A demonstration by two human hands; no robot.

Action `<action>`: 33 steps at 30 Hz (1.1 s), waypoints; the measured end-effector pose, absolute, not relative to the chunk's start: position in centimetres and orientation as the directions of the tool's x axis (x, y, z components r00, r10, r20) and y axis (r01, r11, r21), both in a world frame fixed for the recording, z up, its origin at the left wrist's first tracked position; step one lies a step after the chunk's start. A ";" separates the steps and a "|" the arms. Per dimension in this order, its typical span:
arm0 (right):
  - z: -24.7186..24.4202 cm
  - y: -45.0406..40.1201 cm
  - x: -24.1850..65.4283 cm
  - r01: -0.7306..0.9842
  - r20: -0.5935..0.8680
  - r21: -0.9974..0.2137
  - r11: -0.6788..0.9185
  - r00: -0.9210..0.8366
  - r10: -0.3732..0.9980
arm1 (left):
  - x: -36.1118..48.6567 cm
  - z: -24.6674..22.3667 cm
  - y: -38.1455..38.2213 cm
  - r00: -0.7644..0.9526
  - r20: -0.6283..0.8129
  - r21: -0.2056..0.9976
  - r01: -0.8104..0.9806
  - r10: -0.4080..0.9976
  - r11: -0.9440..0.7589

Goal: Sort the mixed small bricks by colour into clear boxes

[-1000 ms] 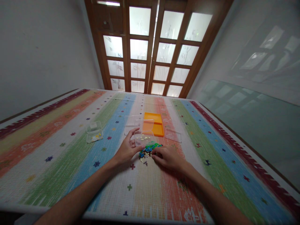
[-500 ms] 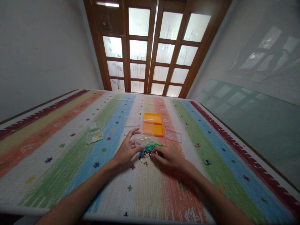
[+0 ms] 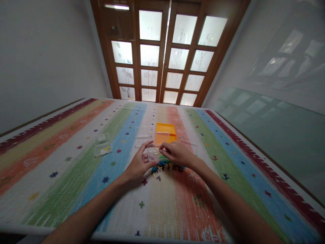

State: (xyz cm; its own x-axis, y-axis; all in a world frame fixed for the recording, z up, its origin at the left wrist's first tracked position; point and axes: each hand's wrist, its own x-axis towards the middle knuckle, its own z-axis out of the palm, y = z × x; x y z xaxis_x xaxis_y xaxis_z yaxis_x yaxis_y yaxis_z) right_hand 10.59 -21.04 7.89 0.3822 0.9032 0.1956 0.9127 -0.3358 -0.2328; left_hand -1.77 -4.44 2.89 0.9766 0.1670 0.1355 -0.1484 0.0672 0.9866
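My left hand (image 3: 140,163) grips the near left side of a small clear plastic box (image 3: 151,152), thumb in front and fingers behind. Pale small pieces lie in that box, partly covered by my hands. Over its right side is my right hand (image 3: 176,152), fingertips pinched together; whatever they hold is too small to make out. Just in front of the box, a pile of tiny building bricks (image 3: 162,166) in blue, green, brown and cream is spread on the cloth, some of it beneath my right hand.
An orange two-part tray (image 3: 165,127) lies behind the clear box. To the left stands an open clear case (image 3: 102,149) with yellow and white pieces. A clear lid (image 3: 191,146) lies to the right. Everything rests on a striped tablecloth (image 3: 127,210).
My right hand has moved up and away from the brick pile to above the clear box. My left hand stays at the box, nearly still.
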 end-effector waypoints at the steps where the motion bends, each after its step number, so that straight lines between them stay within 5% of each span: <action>1: 7.9 -20.6 10.6 0.917 0.176 -0.194 -0.349 0.383 0.907 | -1.8 2.9 -4.4 0.977 0.135 0.986 -0.148 0.165 0.071; 8: 8.0 -19.6 10.6 0.901 0.077 -0.094 -0.423 0.430 0.900 | -1.9 2.9 -4.5 0.979 0.127 0.988 -0.138 0.158 0.064; 25: 8.1 -20.6 11.0 0.894 0.144 -0.086 -0.440 0.448 0.882 | -1.9 3.0 -4.5 0.980 0.122 0.988 -0.136 0.160 0.079; 33: 7.4 -21.8 11.6 0.866 0.398 -0.228 -0.444 0.500 0.769 | -1.9 3.2 -4.5 0.976 0.129 0.985 -0.146 0.174 0.091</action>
